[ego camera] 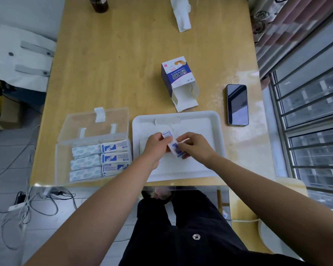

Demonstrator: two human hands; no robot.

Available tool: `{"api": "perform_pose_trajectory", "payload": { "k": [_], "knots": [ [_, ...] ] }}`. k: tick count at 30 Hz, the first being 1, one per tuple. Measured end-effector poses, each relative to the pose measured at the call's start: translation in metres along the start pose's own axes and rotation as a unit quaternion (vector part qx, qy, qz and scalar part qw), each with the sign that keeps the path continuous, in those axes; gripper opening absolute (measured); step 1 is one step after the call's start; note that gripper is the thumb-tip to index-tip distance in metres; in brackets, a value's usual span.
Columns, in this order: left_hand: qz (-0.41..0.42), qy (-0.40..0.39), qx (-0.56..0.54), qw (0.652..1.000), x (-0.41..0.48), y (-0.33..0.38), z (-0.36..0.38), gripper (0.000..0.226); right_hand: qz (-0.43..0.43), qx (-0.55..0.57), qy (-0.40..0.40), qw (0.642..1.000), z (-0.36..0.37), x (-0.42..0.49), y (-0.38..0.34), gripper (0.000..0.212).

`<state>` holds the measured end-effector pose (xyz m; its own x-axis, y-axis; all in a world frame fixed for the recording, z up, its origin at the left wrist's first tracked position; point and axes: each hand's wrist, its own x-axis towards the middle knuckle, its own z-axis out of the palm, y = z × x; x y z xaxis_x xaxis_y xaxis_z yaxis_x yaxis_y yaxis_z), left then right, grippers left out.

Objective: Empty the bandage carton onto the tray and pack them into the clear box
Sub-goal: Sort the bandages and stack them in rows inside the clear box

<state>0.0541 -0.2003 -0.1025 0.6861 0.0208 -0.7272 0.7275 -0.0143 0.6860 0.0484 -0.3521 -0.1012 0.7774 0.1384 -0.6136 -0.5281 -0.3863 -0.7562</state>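
Bandages (173, 147) are held in a small bunch between the left hand (157, 144) and the right hand (195, 144), with the fingers of both hands curled round the wrappers. The bunch is kept over the middle of the white tray (200, 120), which is set at the near edge of the surface (123, 64). Just left of the tray the clear box (65, 150) lies open, its lid laid back to the far side; packed bandages (100, 158) are laid flat in rows inside. The carton (178, 77) lies on its side just beyond the tray, open flaps turned toward it. A phone (237, 104) is laid right of the tray, and a tissue (182, 14) at the far end.
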Motion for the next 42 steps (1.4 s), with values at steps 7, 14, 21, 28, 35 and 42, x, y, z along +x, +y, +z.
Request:
{"api": "perform_pose_trajectory", "payload": {
  "k": [7,14,21,28,35,42],
  "knots": [
    [-0.047,0.031,0.029,0.998,-0.002,-0.002,-0.021,0.006,-0.073,-0.383,0.029,0.920,-0.004,0.005,0.021,0.070],
    [-0.074,0.000,0.060,0.995,0.000,-0.004,-0.017,0.016,-0.052,-0.395,0.041,0.916,-0.003,0.015,0.016,0.065],
    [-0.103,-0.032,0.073,0.991,-0.003,-0.003,-0.013,0.019,-0.057,-0.395,0.035,0.916,-0.005,0.019,0.011,0.070],
    [-0.112,-0.033,0.072,0.991,-0.004,0.000,-0.010,0.019,-0.070,-0.403,0.036,0.912,-0.006,0.022,0.009,0.051],
    [-0.116,-0.041,0.066,0.990,-0.005,0.000,-0.005,0.014,-0.087,-0.359,0.026,0.929,-0.009,0.021,0.015,0.034],
    [-0.203,-0.052,-0.044,0.977,-0.005,0.002,-0.002,0.036,-0.221,-0.204,0.121,0.946,-0.010,0.011,0.000,0.021]
  ]
}}
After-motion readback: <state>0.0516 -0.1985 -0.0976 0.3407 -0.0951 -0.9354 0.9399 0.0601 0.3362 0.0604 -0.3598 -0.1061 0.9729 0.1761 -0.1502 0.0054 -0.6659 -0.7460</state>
